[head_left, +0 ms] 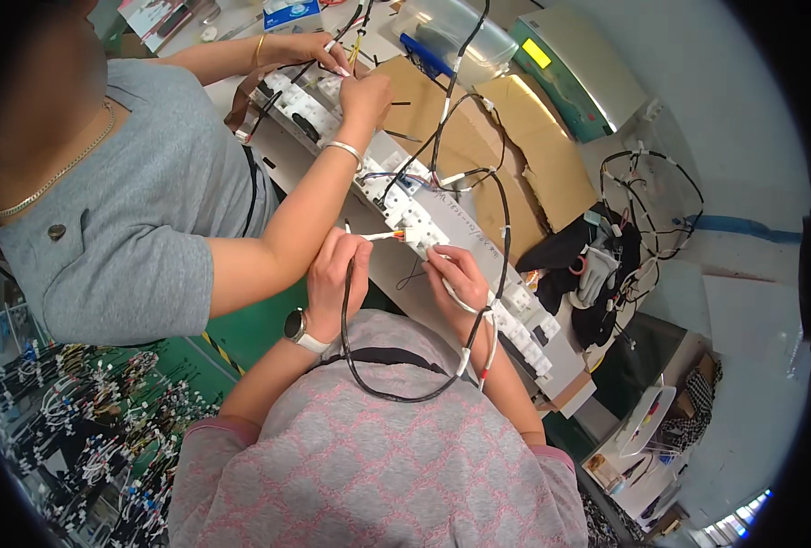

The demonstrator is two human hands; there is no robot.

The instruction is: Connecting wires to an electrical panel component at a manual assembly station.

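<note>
A black wire harness [350, 352] with white-taped branches loops in front of me. My left hand [340, 274] is closed on one branch, whose white connector [411, 236] with red and yellow wires sits at the white blocks of a long test board [460, 222]. My right hand [460, 281] is closed, its fingertips at the board's near edge and a white branch [461, 300] of the harness running through its fingers. What its fingertips pinch is partly hidden. Further along, white connector blocks [521, 300] line the board.
At my left a co-worker in a grey top [141, 201] has both hands [366, 99] on wires over the same board. Behind it lie cardboard [538, 146], a clear plastic bin [465, 41] and a green-grey device [579, 78]. Many harnesses [104, 447] hang at lower left.
</note>
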